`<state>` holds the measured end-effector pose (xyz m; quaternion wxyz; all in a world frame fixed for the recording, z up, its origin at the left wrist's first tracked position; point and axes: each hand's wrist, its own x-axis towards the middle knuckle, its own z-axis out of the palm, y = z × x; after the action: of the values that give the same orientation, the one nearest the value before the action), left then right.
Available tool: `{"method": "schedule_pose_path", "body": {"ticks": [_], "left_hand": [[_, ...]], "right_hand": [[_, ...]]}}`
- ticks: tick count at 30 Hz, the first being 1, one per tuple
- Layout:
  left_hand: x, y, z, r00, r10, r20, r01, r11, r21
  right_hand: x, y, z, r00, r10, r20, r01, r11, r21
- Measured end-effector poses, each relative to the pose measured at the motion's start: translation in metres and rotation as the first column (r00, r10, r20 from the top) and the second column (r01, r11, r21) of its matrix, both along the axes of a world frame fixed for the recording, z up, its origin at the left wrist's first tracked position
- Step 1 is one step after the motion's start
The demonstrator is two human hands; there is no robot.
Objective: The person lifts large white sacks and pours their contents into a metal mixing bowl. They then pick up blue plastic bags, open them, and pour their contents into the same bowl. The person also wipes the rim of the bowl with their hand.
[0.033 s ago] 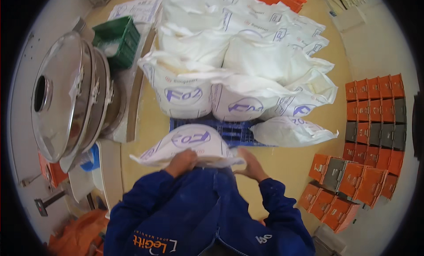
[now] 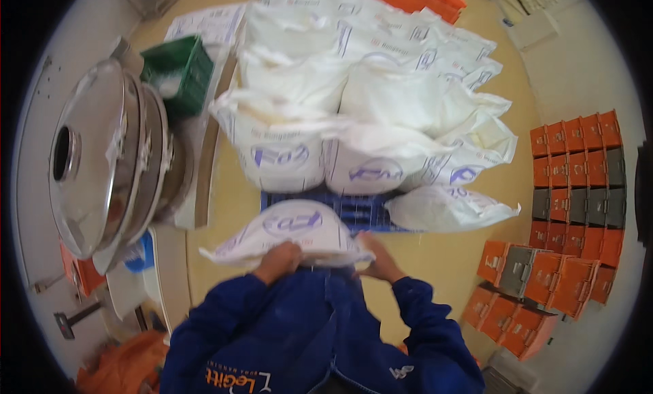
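A white sack (image 2: pixel 299 222) with purple hand marking leans just in front of my body, its top edge toward me. My left hand (image 2: pixel 279 261) is closed on that edge near its middle, fingers curled over the material. At the sack's right corner, my right hand (image 2: pixel 381 259) grips the edge with thumb and fingers; part of the fingers is hidden behind the material. Beyond it, several filled white sacks (image 2: pixel 286 159) stand in rows on a blue pallet (image 2: pixel 367 211). One more sack (image 2: pixel 452 207) lies on its side at the pallet's right front.
A large round metal machine (image 2: pixel 95 156) stands at the left, beside a green crate (image 2: pixel 178 77). Stacked orange and grey crates (image 2: pixel 571 278) line the right side. Orange crates (image 2: pixel 422 1) also show behind the sacks. A white container (image 2: pixel 170 265) is at the left.
My right hand has come in slightly to the left and closed on the sack's corner. My left hand keeps its hold. The whole view has shifted a little.
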<state>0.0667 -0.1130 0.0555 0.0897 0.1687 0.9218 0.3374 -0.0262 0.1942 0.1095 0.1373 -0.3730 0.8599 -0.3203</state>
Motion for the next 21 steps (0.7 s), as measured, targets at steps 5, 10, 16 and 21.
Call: {"method": "schedule_pose_path", "body": {"ticks": [5,10,16,21], "left_hand": [[0.01,0.016,0.006,0.927,0.373,0.025,-0.371,0.909,0.189],[0.077,-0.007,0.025,0.764,0.403,0.504,-0.542,0.825,0.161],[0.162,-0.081,-0.011,0.52,0.807,0.28,-0.822,0.561,-0.093],[0.043,-0.066,-0.053,0.903,0.43,-0.016,-0.429,0.902,0.041]], "right_hand": [[0.036,-0.146,-0.134,0.989,0.125,0.075,-0.081,0.9,-0.427],[0.034,-0.158,-0.136,0.911,0.103,0.399,-0.118,0.993,0.013],[0.026,-0.158,-0.125,0.891,0.105,0.443,-0.123,0.992,0.013],[0.013,-0.162,-0.138,0.786,0.13,0.604,-0.182,0.983,0.026]]}}
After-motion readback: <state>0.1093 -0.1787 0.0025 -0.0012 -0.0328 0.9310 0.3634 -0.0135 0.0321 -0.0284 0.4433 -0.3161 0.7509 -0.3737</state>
